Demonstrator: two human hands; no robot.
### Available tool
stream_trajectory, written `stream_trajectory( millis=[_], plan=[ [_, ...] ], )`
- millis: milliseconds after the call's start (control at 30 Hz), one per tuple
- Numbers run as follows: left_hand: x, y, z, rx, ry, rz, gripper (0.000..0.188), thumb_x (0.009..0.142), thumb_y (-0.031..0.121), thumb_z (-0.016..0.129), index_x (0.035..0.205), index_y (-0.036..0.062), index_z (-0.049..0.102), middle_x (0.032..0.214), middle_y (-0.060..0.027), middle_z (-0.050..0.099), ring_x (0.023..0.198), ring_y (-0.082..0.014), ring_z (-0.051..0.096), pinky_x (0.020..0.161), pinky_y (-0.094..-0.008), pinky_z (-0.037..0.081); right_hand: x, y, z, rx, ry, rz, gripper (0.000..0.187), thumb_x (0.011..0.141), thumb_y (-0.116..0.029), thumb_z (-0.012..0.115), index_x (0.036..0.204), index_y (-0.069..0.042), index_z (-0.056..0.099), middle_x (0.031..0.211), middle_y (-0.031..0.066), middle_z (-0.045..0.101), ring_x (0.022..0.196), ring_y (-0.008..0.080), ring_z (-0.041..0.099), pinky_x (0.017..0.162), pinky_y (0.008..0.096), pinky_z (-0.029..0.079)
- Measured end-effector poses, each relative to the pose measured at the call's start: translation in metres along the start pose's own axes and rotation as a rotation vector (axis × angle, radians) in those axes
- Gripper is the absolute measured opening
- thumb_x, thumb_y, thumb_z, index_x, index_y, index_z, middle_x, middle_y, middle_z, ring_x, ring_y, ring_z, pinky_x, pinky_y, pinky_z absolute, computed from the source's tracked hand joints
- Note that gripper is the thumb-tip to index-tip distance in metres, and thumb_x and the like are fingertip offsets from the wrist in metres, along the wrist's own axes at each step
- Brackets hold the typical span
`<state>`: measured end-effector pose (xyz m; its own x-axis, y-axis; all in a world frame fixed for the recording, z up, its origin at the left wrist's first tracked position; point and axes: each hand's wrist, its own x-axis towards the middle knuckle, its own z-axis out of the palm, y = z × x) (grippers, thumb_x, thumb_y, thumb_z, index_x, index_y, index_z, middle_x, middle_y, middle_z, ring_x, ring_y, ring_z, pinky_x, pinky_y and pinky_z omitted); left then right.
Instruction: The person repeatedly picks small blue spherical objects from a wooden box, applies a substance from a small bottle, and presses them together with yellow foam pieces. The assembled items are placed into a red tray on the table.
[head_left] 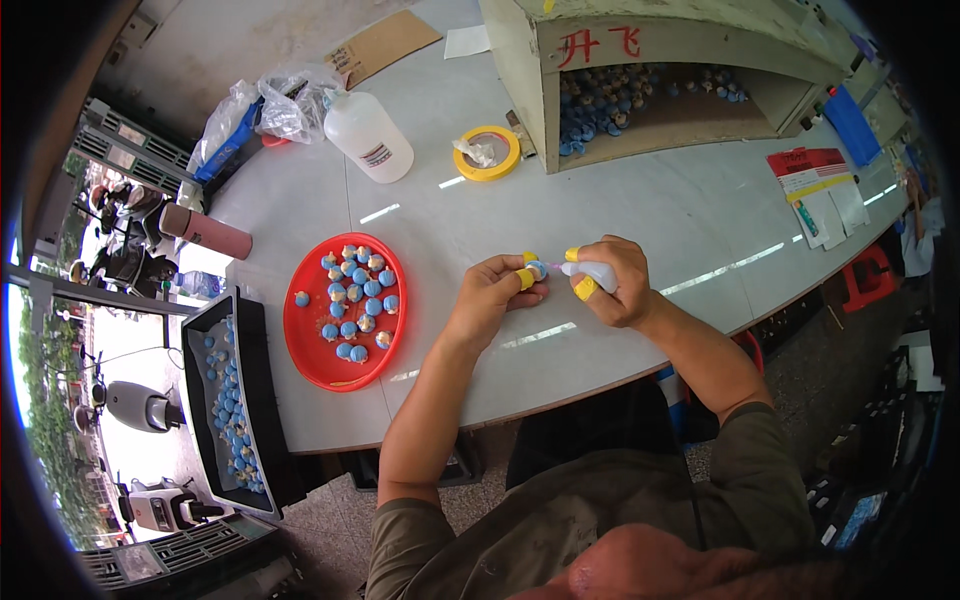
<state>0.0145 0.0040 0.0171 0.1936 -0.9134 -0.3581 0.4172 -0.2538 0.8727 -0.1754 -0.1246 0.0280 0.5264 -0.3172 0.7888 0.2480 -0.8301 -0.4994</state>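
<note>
Piece, small, blue and white (pixel 538 270): pinched between thumb and fingers of left hand (pixel 488 298), just above the worktable (pixel 455 230), near its middle. It's the clock centre for everything below. Left hand closed on it; finer detail too small to read.

Right hand (pixel 622 285) at 3 o'clock, wrapped round a translucent squeeze bottle (pixel 598 275), nozzle aimed at the piece from the 3 o'clock side. Tip is right up by it; can't tell whether they touch. Yellow wraps (pixel 526 279) on thumb and finger of both hands.

Red tray (pixel 296 345) at 9 o'clock, well apart from left hand: loose spread of blue balls (pixel 372 288) with pale parts. Black bin (pixel 267 440) at 8, beyond the table edge, holding more of the same kind on a lining.

Pink thermos (pixel 207 232) at 9, past the tray. Large white bottle (pixel 368 138) at 10, standing. Yellow tape roll (pixel 487 153) at 11, lying flat, crumpled scrap in its hole. Cardboard sheet (pixel 385 45) at 11, farther out.

Pale open-fronted cabinet (pixel 520 80) at 1, blue pieces (pixel 600 100) heaped inside, mostly its left half. Red-and-yellow sheet (pixel 808 170) at 2, near the table edge. Red stool (pixel 866 280) at 3, off the table.
</note>
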Motion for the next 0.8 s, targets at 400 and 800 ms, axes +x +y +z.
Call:
stream_trajectory(
  millis=[400,800],
  plan=[
    [-0.0001,0.0036,-0.0071,-0.267,-0.052,-0.03,0.025,0.098,0.007,0.053,0.122,0.0,0.058,0.115,-0.0167,0.069,0.1,-0.0227,0.071,0.085,-0.0297,0.058,-0.0018,-0.001,0.0021,0.022,0.1,0.095,0.024,0.077,-0.009,0.074,0.098,0.0,0.065,0.078,0.0124,0.07,0.056,0.0245,0.058,0.056,0.035,0.046],
    [0.0004,0.0012,-0.0008,-0.158,-0.031,-0.016,0.022,0.098,0.004,0.053,0.12,-0.0002,0.056,0.113,-0.014,0.069,0.102,-0.0234,0.071,0.086,-0.0306,0.059,-0.0008,-0.0011,0.0052,-0.009,-0.051,0.033,0.024,0.078,-0.01,0.074,0.099,-0.001,0.064,0.081,0.0116,0.071,0.056,0.0259,0.06,0.056,0.0357,0.045]
  ],
)
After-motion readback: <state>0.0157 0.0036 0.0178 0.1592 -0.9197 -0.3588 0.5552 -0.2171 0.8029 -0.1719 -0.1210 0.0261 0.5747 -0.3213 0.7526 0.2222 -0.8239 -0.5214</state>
